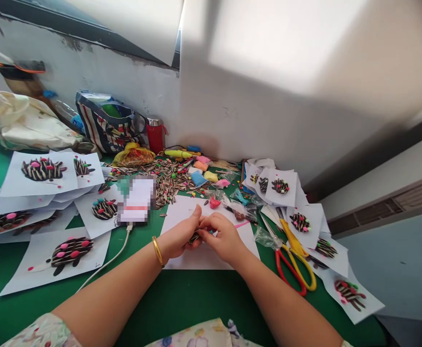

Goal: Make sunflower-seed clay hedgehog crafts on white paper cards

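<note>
My left hand [182,236] and my right hand [223,236] meet over a white sheet of paper [203,258] on the green table [174,299]. Both hands are closed, fingertips pinched together on a small dark striped piece [195,236] between them; it is mostly hidden. A gold bangle [157,251] sits on my left wrist. Just beyond the hands lies a heap of striped sunflower seeds [167,178] and several coloured clay lumps [203,173].
Sheets with seed-and-clay hedgehog shapes [69,250] lie spread at left and stacked at right [279,185]. Red and yellow scissors [295,262] lie right of my hands. A blurred phone [136,200] with a white cable, a striped bag [105,123] and a red flask [155,135] stand near the wall.
</note>
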`<state>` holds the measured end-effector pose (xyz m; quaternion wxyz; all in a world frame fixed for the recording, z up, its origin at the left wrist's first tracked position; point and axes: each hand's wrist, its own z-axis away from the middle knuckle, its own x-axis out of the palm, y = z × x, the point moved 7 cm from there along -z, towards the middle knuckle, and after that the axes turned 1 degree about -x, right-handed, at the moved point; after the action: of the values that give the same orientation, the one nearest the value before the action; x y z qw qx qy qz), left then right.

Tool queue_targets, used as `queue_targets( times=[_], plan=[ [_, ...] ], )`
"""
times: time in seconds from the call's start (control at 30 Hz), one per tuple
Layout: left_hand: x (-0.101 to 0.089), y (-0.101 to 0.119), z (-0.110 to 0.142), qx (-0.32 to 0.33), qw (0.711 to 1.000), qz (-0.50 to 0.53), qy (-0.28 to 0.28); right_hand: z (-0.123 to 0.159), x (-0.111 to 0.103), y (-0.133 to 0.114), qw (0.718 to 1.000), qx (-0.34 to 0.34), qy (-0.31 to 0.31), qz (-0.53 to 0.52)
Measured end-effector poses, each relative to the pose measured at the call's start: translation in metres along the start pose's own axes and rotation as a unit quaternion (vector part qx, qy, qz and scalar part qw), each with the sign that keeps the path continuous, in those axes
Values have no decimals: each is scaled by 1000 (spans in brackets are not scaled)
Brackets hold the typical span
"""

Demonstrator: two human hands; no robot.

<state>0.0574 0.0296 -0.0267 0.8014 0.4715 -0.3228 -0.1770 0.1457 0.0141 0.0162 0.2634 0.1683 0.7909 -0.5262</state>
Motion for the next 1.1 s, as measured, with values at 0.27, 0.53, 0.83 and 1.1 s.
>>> queue_targets(
  times=[0.27,0.53,0.83,1.1],
  plan=[
    [-14,11,0,28,996,-24,82,-3,-21,17,995,21,85,-42],
    [-16,10,-1,52,995,0,83,-4,-16,29,987,57,83,-123],
    [-23,13,-2,72,990,-15,120,-5,-16,25,993,18,78,-86],
    [-43,19,0,94,968,76,221,-12,-22,62,996,49,57,49]
  ],
)
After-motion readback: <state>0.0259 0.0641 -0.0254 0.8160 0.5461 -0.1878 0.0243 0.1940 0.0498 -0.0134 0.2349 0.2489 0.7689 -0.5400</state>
